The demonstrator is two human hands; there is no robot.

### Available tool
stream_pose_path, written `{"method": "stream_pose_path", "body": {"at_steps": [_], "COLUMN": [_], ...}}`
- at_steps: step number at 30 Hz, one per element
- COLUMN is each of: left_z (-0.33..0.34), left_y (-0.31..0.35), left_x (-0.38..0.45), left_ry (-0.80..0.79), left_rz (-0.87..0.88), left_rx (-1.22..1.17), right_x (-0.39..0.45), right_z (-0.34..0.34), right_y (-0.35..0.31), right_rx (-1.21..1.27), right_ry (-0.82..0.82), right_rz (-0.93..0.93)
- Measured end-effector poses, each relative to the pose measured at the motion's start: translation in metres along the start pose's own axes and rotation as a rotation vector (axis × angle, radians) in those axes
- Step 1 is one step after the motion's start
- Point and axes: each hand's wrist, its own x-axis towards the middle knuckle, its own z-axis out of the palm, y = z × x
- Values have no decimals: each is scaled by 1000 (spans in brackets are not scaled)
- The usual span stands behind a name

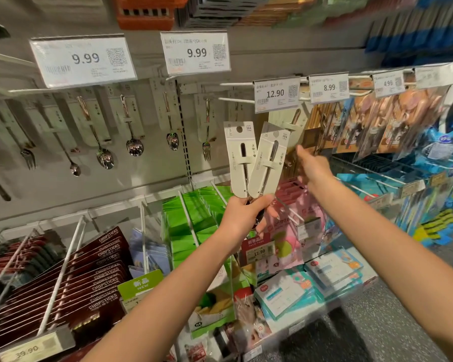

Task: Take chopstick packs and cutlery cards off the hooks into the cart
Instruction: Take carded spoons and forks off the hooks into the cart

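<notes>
My left hand [242, 216] grips the lower ends of two cream cutlery cards [256, 160], held upright and fanned apart in front of the shelf wall. My right hand [313, 167] is stretched toward the hooks under the 12.90 price tag [273, 95], blurred, with fingers extended and nothing in it. One more cream cutlery card [289, 118] hangs behind that tag. Spoons and forks on cards [131, 126] hang in rows on the left. Dark red chopstick packs [100, 273] fill hooks at lower left. No cart shows.
White hook rods [236, 100] jut out toward me at the middle. Green packs [194, 220] and pink packs [298, 218] sit in bins below my hands. Bagged wooden utensils [382, 121] hang right, with blue packs [434, 163] beyond. Grey floor [392, 322] lies at lower right.
</notes>
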Motion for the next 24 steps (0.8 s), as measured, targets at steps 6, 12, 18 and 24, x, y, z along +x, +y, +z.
{"method": "stream_pose_path", "body": {"at_steps": [6,12,18,24], "left_z": [10,19,12,9], "left_y": [-3,-6,1,1], "left_x": [6,6,5,5], "left_ry": [-1,2,1,-11], "left_rz": [35,41,26,1], "left_rx": [10,-43,-65,-113], "right_x": [-49,-58,-48,-27], "right_z": [8,3,-13,-26], "right_y": [31,32,7,-23], "right_rx": [191,116,55,-48], "right_ry": [-240,-160,-1,45], "right_rz": [-32,-212,-398,-537]}}
